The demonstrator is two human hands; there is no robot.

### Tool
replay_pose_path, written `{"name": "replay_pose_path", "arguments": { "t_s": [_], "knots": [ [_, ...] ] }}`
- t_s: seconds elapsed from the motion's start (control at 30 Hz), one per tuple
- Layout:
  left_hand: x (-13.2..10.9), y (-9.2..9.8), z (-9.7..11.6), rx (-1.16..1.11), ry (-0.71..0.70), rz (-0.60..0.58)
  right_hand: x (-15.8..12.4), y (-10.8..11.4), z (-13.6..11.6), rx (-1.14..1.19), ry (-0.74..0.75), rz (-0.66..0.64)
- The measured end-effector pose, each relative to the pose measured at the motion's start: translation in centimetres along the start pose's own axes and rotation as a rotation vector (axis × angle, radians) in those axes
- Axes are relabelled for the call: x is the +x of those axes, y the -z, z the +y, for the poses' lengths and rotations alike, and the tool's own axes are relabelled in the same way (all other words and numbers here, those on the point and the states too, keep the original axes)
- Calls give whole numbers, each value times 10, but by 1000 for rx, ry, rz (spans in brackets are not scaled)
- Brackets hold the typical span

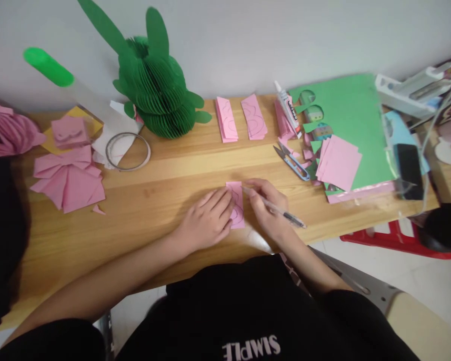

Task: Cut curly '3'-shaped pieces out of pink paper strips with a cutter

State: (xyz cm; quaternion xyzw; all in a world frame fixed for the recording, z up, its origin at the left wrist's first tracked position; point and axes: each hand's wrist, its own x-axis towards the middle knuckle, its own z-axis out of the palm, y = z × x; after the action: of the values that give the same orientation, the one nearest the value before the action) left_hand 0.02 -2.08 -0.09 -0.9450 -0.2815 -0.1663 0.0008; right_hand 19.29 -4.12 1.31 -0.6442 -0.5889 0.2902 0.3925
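Note:
A small pink paper slip (236, 204) with a drawn curvy outline lies on the wooden table (165, 180) in front of me. My left hand (207, 219) rests flat on the slip's left edge, fingers stretched out, pinning it down. My right hand (267, 206) is closed round a clear pen (276, 208), whose tip touches the top right of the slip.
Behind are two pink slip stacks (240, 119), a glue tube (287, 107), thread snips (292, 161), pink squares (339, 162) on green sheets (342, 110), a green honeycomb paper figure (154, 85), a tape ring (128, 150), folded pink paper (69, 180) and a phone (409, 170).

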Motion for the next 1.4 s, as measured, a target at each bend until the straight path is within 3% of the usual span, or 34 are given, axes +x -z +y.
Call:
{"name": "replay_pose_path", "arguments": {
  "t_s": [0.2, 0.63, 1.03, 1.4],
  "knots": [
    [0, 0, 1, -5, -17, -15, -2, -3, -4, 95, -149, -36],
    [1, 0, 0, -59, -6, 6, 0, -4, -3, 26, -136, -73],
    [0, -1, 1, -102, 23, -30, -4, -13, -2, -88, -43, 11],
    [1, 0, 2, -95, 31, -34, 15, -9, -7, 25, -99, -138]
  ]
}}
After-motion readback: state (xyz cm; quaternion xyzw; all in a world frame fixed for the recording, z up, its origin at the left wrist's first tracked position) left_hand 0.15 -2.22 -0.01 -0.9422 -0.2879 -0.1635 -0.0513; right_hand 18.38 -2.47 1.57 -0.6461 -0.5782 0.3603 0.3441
